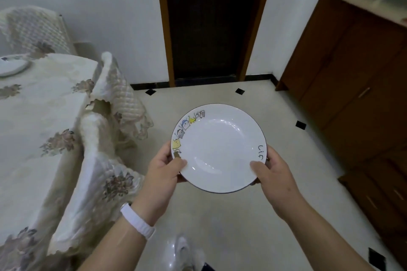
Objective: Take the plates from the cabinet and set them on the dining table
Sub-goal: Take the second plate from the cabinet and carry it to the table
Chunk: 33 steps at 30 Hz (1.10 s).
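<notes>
A white plate (218, 145) with a dark rim and small coloured drawings along its left edge is held level over the floor in front of me. My left hand (164, 169) grips its left edge, thumb on top. My right hand (273, 174) grips its right edge the same way. The dining table (37, 116), under a cream flowered cloth, stands to my left. Another white plate (13, 66) lies on its far left part. The brown wooden cabinet (356, 77) runs along the right wall, its doors closed.
Two chairs with cream quilted covers (119, 88) stand at the table's near side, and a third (35, 28) stands beyond it. A dark doorway (211, 22) is straight ahead. Pale tiled floor (242, 226) lies between table and cabinet.
</notes>
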Tool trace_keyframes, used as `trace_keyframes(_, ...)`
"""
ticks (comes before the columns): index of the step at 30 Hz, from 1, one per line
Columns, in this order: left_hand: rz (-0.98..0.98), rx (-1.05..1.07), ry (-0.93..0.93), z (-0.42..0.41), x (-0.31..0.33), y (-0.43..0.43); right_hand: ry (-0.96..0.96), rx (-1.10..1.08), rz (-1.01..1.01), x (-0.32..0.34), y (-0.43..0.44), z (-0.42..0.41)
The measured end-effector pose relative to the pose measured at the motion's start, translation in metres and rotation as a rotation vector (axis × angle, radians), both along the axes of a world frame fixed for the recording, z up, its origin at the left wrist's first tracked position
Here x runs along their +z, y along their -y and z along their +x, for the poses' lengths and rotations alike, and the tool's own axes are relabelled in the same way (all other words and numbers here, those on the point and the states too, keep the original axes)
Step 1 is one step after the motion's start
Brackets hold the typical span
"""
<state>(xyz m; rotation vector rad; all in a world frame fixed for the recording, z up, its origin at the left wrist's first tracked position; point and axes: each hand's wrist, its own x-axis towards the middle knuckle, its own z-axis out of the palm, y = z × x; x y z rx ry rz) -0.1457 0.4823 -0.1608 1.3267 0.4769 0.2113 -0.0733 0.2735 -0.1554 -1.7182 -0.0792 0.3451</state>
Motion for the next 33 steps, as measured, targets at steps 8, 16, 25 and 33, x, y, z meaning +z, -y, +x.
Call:
trace_keyframes(8, -0.013, -0.058, 0.014, 0.100, 0.015, -0.081, 0.068, 0.033, -0.016, 0.020, -0.080, 0.099)
trace_keyframes(16, 0.027, -0.051, 0.000, 0.172, 0.011, -0.121, 0.057, 0.041, 0.010, 0.008, -0.120, 0.177)
trace_keyframes(25, 0.033, 0.088, -0.104, 0.292, -0.017, -0.148, -0.032, 0.145, 0.051, -0.031, -0.159, 0.322)
trace_keyframes(33, 0.062, 0.201, -0.073, 0.418, 0.006, -0.159, -0.067, 0.316, 0.107, -0.014, -0.183, 0.474)
